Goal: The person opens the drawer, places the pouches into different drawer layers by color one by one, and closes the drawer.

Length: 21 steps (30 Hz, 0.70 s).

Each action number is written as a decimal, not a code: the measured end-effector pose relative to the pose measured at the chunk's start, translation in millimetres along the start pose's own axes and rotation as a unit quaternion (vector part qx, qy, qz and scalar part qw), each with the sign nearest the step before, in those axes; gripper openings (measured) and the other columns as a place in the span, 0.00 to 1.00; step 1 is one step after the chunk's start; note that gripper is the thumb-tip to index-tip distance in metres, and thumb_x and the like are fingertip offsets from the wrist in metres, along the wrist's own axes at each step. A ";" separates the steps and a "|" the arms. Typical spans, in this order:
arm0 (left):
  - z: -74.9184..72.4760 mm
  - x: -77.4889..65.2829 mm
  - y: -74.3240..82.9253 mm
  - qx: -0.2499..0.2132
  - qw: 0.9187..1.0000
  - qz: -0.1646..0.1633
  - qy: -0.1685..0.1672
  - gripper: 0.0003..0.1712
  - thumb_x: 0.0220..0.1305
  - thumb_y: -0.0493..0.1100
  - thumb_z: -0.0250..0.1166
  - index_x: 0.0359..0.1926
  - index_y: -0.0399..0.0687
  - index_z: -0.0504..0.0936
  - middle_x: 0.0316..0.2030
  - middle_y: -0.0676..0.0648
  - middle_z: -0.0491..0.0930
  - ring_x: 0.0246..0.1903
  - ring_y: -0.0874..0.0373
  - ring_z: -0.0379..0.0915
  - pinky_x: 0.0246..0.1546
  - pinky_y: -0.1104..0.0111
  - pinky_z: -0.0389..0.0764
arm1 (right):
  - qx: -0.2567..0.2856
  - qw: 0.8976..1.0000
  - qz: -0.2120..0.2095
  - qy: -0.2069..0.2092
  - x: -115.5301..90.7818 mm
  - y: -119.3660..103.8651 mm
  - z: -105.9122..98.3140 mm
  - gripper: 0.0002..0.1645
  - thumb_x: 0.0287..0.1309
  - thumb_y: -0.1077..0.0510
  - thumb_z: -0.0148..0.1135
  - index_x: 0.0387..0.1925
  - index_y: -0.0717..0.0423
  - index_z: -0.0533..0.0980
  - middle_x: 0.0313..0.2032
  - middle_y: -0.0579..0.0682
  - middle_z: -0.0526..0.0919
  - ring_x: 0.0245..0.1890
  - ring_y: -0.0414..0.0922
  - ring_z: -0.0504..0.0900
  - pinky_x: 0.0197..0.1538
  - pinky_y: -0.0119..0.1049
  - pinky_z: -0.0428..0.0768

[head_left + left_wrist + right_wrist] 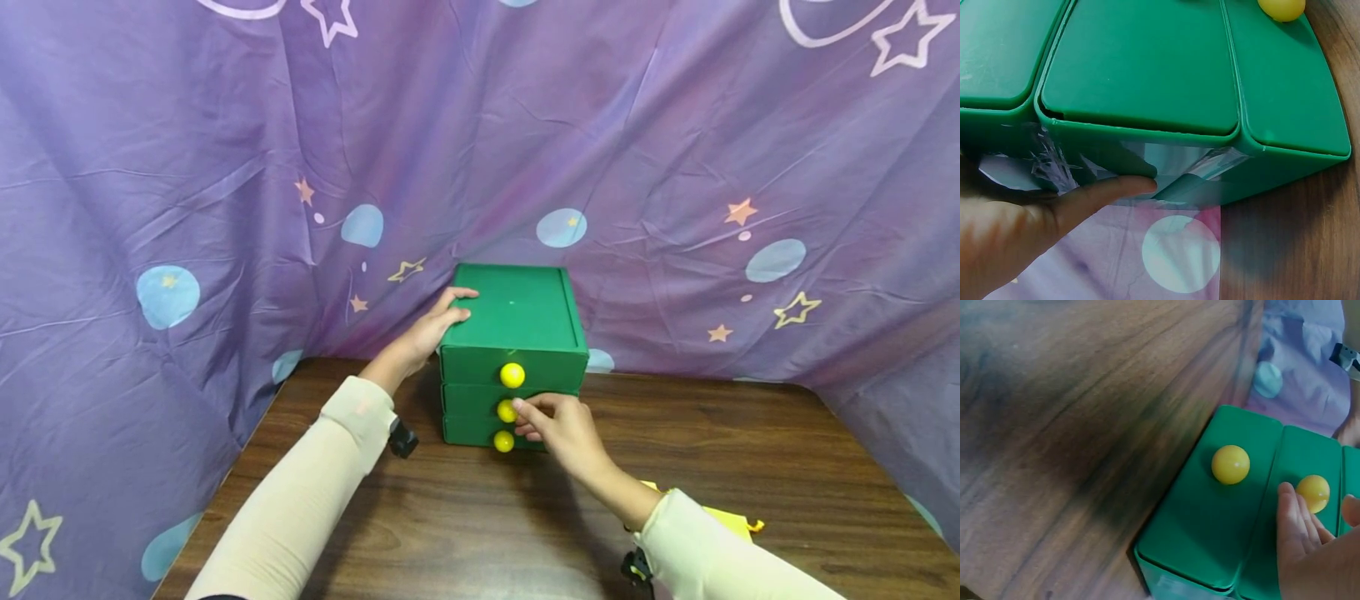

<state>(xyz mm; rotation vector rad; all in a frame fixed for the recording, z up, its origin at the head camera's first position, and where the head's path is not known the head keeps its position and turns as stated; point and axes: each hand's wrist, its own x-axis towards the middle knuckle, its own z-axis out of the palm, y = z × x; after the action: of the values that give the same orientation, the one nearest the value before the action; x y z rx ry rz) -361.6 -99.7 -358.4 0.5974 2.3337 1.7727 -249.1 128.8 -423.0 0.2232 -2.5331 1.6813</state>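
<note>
On the wooden table (750,433) stood a green drawer box (517,308). The left hand (433,325) rested on its left top edge, fingers extended. The right hand (564,429) was at the middle yellow knob (506,411), fingers nearly straight, thumb spread; firm contact could not be determined.

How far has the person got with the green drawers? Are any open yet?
Done, it seems: the left hand is on the left edge of the green drawer box, perhaps to steady it. In hand: the right hand is at the middle yellow knob; whether it grips firmly is unclear. To do: probably pulling out the middle drawer, which looks shut like the other two.
</note>
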 end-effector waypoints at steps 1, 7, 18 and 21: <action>0.0 0.1 -0.1 0.000 1.000 0.001 0.000 0.28 0.78 0.48 0.48 0.75 0.56 0.63 0.80 0.44 0.51 0.76 0.40 0.51 0.75 0.42 0.49 | -0.004 1.000 -0.001 -0.004 0.1 -1.0 -0.3 0.16 0.69 0.55 0.66 0.39 0.66 0.86 0.31 0.59 0.90 0.31 0.52 0.91 0.36 0.43 0.88; -0.1 -0.3 0.4 0.002 1.000 0.005 0.002 0.28 0.78 0.47 0.48 0.75 0.55 0.63 0.79 0.45 0.52 0.78 0.42 0.46 0.75 0.42 0.47 | -0.015 0.999 0.008 -0.036 2.3 -6.7 -1.7 0.18 0.71 0.55 0.63 0.37 0.70 0.85 0.31 0.61 0.89 0.34 0.59 0.90 0.34 0.39 0.88; 0.3 1.1 -1.6 0.003 1.000 0.011 -0.001 0.28 0.78 0.46 0.48 0.75 0.52 0.63 0.78 0.43 0.53 0.73 0.41 0.55 0.75 0.46 0.52 | 0.252 0.942 0.171 -0.143 4.6 6.4 11.0 0.30 0.76 0.49 0.57 0.53 0.78 0.73 0.40 0.66 0.88 0.37 0.47 0.90 0.49 0.42 0.86; 0.0 0.5 -1.7 0.006 1.000 0.014 0.001 0.28 0.78 0.46 0.48 0.75 0.52 0.63 0.78 0.43 0.54 0.74 0.41 0.55 0.75 0.45 0.51 | 0.301 0.924 0.190 -0.139 3.6 9.0 13.6 0.29 0.75 0.47 0.57 0.53 0.74 0.73 0.41 0.63 0.89 0.39 0.47 0.90 0.51 0.41 0.85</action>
<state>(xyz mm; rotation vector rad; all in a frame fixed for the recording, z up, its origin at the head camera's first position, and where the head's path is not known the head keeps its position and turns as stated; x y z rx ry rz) -362.4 -99.8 -360.0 0.6340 2.3499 1.7744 -254.2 119.5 -435.9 0.0005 -2.2480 2.7380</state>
